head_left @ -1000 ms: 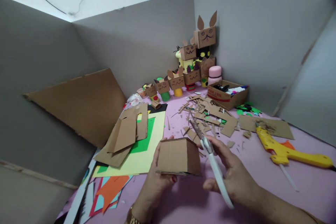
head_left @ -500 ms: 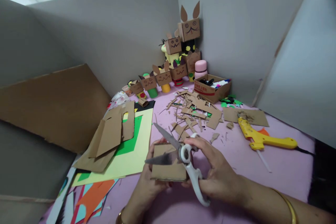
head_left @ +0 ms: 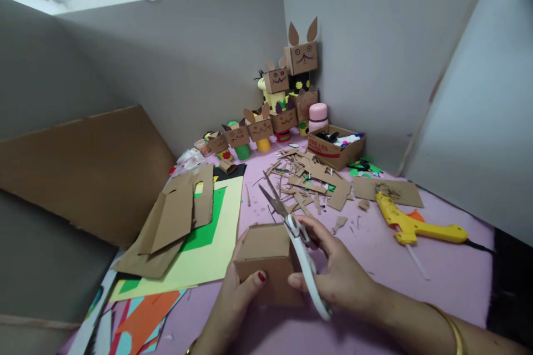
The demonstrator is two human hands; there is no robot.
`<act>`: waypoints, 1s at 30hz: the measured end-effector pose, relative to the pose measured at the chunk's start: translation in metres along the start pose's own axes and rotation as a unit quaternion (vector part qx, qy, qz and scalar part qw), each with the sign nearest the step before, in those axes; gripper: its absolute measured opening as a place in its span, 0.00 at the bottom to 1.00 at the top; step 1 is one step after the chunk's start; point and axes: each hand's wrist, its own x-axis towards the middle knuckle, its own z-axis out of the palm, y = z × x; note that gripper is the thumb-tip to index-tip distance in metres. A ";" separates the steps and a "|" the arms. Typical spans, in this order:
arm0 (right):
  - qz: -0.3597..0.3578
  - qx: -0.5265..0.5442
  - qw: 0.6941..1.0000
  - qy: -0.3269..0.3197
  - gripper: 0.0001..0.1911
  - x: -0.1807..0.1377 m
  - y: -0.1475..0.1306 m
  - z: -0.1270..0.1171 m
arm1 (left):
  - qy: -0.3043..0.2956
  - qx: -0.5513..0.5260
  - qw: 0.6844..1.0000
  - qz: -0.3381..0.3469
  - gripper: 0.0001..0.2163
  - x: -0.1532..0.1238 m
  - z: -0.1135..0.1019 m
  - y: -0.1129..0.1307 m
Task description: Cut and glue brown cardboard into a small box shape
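Note:
A small brown cardboard box is held low over the front of the table, its top face and near side showing. My left hand grips its left side, thumb with red nail on the near face and the other fingers hidden behind. In my right hand are white-handled scissors, their blades slightly apart and pointing up and away to the left, above the box's right edge. The right thumb tip is close to the box's right side; whether it presses on it I cannot tell.
A yellow glue gun lies at right by a cardboard strip. Cardboard scraps are heaped mid-table. Cardboard sheets and coloured paper lie left. Box-headed animal figures, a pink bottle and an open carton stand behind.
The scissors have swung right and upward off the box, and their blades have come closer together. The box is tilted so that its near face shows, with my left thumb on it.

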 end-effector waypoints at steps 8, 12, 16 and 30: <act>0.070 0.042 0.997 0.006 0.39 0.004 0.006 0.003 | 0.006 -0.017 0.998 -0.060 0.28 0.001 0.003 0.004; 0.067 0.041 0.997 0.010 0.39 0.005 0.008 0.003 | 0.007 -0.040 0.995 -0.087 0.26 0.000 0.004 0.005; 0.063 0.042 0.997 0.008 0.40 0.006 0.012 0.003 | 0.023 -0.019 0.995 -0.095 0.27 -0.001 0.003 0.003; -0.006 0.187 0.976 0.114 0.36 0.011 0.012 0.005 | 0.078 -0.093 0.993 -0.006 0.44 0.005 0.008 -0.012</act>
